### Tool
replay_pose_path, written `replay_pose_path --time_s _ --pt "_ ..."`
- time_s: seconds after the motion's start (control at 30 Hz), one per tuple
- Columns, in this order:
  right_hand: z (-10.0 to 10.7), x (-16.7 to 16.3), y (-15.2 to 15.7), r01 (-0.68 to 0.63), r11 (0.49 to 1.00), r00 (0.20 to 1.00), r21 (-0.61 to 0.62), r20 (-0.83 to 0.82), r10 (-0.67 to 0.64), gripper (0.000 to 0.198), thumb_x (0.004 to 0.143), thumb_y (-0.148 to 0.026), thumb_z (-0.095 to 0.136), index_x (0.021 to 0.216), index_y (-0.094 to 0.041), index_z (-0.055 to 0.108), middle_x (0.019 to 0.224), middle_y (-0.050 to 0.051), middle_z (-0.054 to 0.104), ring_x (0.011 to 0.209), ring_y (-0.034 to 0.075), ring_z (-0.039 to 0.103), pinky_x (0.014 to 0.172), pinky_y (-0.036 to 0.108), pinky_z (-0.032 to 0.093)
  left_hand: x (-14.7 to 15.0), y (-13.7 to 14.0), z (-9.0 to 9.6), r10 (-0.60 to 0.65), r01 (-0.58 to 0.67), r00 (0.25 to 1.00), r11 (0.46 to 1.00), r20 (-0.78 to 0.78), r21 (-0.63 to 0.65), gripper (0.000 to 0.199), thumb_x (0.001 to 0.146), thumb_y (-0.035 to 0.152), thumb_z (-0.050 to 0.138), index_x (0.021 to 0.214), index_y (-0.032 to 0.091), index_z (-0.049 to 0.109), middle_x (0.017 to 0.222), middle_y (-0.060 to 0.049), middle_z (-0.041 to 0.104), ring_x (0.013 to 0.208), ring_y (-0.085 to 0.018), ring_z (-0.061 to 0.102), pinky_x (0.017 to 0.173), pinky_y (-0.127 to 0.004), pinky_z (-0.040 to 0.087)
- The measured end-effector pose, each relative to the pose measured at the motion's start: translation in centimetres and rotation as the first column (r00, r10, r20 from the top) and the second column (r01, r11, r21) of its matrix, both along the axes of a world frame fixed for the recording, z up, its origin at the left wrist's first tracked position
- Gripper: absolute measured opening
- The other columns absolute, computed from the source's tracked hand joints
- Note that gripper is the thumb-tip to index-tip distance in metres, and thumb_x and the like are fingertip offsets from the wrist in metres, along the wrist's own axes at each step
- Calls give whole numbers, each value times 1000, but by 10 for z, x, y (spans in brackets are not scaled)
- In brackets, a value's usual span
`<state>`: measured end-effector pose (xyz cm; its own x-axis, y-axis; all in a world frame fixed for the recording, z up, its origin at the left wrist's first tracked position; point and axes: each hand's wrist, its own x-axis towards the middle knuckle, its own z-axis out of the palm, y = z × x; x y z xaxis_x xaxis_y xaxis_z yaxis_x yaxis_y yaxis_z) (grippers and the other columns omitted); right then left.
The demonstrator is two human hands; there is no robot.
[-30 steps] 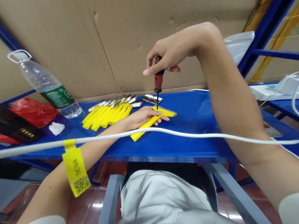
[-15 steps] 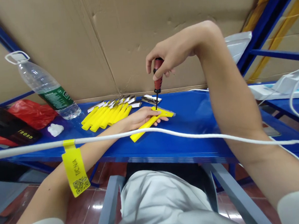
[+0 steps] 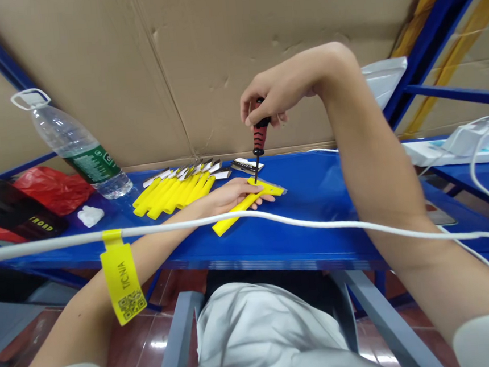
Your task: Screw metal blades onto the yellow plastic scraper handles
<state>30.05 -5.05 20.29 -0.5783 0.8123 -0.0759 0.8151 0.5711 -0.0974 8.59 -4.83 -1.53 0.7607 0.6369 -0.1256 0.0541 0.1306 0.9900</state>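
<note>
My left hand (image 3: 241, 194) is closed around a yellow scraper (image 3: 230, 220) with a T-shaped head, held just over the blue table. My right hand (image 3: 269, 102) grips the top of a red and black screwdriver (image 3: 259, 138) from above. The screwdriver stands nearly upright, and its tip meets the scraper's head close to my left thumb. A clear cover or film shows along the head's right edge. Left of my hand lies a row of similar yellow scrapers (image 3: 172, 194) with black and white pieces at their far ends.
A white cable (image 3: 299, 220) with a yellow tag (image 3: 122, 282) crosses the view in front of my arms. On the blue table (image 3: 314, 194) are a water bottle (image 3: 92, 162), a red plastic bag (image 3: 54, 188), crumpled tissue (image 3: 90, 216) and a black-and-white packet (image 3: 247, 166). Cardboard (image 3: 256, 22) stands behind.
My right hand has shifted its hold toward the top of the screwdriver, so more of the red handle shows. The scraper and my left hand have hardly moved.
</note>
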Motion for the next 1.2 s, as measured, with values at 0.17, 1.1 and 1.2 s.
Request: replay_pose_path --time_s 0.17,1.1,1.2 --pt "0 2 4 -7 1000 998 -27 -57 5 47 111 -65 68 113 -18 76 79 5 70 70 21 63 70 36 47 0 2 -4 22 -20 999 998 37 -53 22 104 21 82 117 4 88 129 -29 84 80 -15 77 73 -23 63" --pt "-1 4 8 -74 997 996 -26 -49 73 49 105 -63 77 125 -18 77 90 6 76 73 20 67 72 35 50 1 8 -5 21 -20 1000 996 14 -83 29 95 25 93 116 5 89 123 -28 86 76 -17 77 69 -27 61" --pt "-1 4 8 -100 994 994 -49 -55 97 47 102 -58 83 127 -19 76 95 6 78 75 20 69 73 34 52 1 7 -5 37 -34 999 995 34 -89 27 94 22 94 116 7 89 123 -28 86 78 -18 77 69 -27 61"
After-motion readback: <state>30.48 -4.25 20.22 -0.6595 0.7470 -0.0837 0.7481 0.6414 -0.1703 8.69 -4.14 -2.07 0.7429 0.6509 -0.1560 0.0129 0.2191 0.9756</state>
